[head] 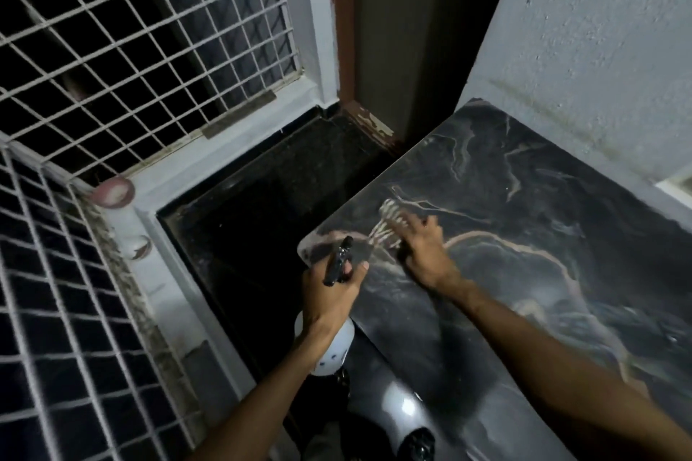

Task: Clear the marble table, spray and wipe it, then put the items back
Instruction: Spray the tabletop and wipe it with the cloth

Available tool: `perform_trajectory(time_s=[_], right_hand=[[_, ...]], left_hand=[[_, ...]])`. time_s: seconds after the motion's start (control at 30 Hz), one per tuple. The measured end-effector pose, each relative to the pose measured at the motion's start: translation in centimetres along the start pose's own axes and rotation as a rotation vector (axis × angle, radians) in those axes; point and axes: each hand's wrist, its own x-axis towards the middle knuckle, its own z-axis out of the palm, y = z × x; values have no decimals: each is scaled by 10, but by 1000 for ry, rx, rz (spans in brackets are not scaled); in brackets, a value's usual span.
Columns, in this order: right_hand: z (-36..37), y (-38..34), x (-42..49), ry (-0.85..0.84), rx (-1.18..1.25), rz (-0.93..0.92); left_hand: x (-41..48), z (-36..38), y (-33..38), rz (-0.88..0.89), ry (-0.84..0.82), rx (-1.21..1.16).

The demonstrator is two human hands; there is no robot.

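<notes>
The dark marble table (543,236) with pale veins fills the right of the view, set against a grey wall. My right hand (423,247) presses a striped cloth (389,223) flat on the table near its left edge; the cloth is blurred. My left hand (331,288) grips a spray bottle (335,344) just off the table's left edge. Its white body hangs below my wrist and its black trigger head (339,260) points up and away. No items stand on the visible tabletop.
A white metal grille (131,49) covers the window at the left and the railing below it. A dark polished ledge (262,206) lies between grille and table. A brown door frame (344,22) stands at the back. A grey rounded object (397,408) sits below the table's near edge.
</notes>
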Motion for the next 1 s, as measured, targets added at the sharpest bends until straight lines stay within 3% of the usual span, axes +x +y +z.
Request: perform_trajectory(time_s=[0.07, 0.13, 0.27, 0.47, 0.57, 0.7, 0.73, 0.83, 0.87, 0.97, 1.0], right_hand=[[-14, 31, -6, 66, 24, 335], [-24, 58, -24, 58, 26, 483], [-30, 84, -62, 88, 2, 451], [-28, 58, -62, 67, 41, 488], [-12, 15, -64, 39, 35, 311], [10, -31, -66, -124, 5, -257], [10, -35, -49, -131, 9, -229], [9, -63, -2, -63, 53, 154], [14, -81, 6, -89, 27, 87], [30, -110, 6, -212, -92, -349], [29, -110, 18, -221, -96, -341]], left_hand=[[-16, 3, -6, -40, -2, 0], [-36, 8, -9, -158, -18, -21], [-71, 13, -8, -261, 48, 4], [-98, 8, -11, -271, 60, -60], [-99, 0, -16, -213, 105, -36], [-93, -11, -26, -215, 127, -51], [-89, -15, -29, -209, 146, -58], [-76, -29, -36, -208, 181, -73], [-71, -35, -40, -207, 188, -72], [-58, -49, -42, -219, 193, -66], [-49, -55, -45, -226, 196, -66]])
